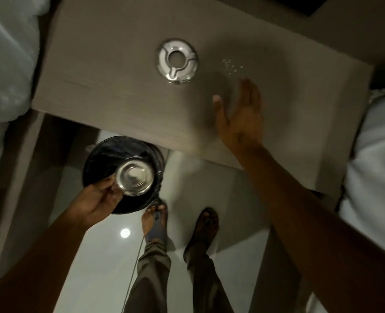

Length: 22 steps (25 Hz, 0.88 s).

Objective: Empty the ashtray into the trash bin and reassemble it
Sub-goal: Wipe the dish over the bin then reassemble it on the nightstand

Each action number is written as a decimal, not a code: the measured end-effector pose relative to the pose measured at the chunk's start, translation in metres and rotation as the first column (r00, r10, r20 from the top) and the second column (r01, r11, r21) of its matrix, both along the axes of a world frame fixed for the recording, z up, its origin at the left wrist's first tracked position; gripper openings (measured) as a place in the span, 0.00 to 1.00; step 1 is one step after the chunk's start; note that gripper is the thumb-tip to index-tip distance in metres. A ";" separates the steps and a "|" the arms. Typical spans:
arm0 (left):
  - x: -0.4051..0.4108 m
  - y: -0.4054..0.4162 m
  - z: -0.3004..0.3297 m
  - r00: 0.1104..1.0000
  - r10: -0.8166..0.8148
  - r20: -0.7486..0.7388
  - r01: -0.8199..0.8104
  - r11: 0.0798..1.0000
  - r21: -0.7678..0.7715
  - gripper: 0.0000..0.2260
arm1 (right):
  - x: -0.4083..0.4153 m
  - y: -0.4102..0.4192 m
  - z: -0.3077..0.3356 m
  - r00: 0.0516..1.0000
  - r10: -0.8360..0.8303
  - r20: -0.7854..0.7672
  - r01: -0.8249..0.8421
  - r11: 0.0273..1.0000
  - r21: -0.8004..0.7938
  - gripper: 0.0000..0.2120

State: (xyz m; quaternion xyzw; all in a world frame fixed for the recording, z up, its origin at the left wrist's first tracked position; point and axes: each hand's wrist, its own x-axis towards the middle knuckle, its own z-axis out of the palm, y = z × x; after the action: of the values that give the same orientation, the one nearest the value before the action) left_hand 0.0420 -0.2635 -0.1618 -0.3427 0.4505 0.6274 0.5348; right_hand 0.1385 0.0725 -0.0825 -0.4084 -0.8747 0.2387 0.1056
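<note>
My left hand [96, 198] grips the shiny metal ashtray bowl [134, 179] by its rim and holds it over the open trash bin [101, 159], a round bin lined with a black bag that stands on the floor below the table edge. The ashtray's metal lid [177, 61], a ring with a centre hole and three notches, lies flat on the grey-brown table [110, 86]. My right hand [241, 114] hovers flat over the table to the right of the lid, fingers spread, holding nothing.
Small pale specks [232, 66] dot the table right of the lid. White bedding [6, 64] lies at the left and white fabric [376, 177] at the right. My feet in sandals [155, 222] stand on the glossy tiled floor by the bin.
</note>
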 end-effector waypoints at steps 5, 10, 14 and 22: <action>0.001 0.013 0.035 0.999 -0.050 -0.021 0.048 0.994 -0.102 0.14 | 0.040 0.077 -0.043 0.891 0.132 0.435 -0.165 0.985 0.039 0.49; -0.006 0.025 0.108 0.874 -0.264 -0.407 0.152 0.946 -0.288 0.24 | 0.038 0.081 -0.046 0.895 0.142 0.424 -0.190 0.979 0.073 0.50; 0.008 0.105 0.157 -0.144 -0.611 -0.779 0.146 0.765 -0.627 0.08 | 0.041 0.082 -0.047 0.905 0.145 0.400 -0.190 0.979 0.075 0.49; -0.007 0.251 0.063 -0.763 -0.317 -0.564 0.282 0.622 -0.731 0.09 | 0.041 0.085 -0.056 0.929 0.149 0.338 -0.208 0.967 0.146 0.43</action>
State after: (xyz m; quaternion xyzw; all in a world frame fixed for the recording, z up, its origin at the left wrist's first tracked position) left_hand 0.0353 -0.0126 -0.0985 0.5942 0.7557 0.2639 0.0785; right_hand 0.1800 0.1573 -0.1382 -0.3492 -0.9317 0.0972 -0.0255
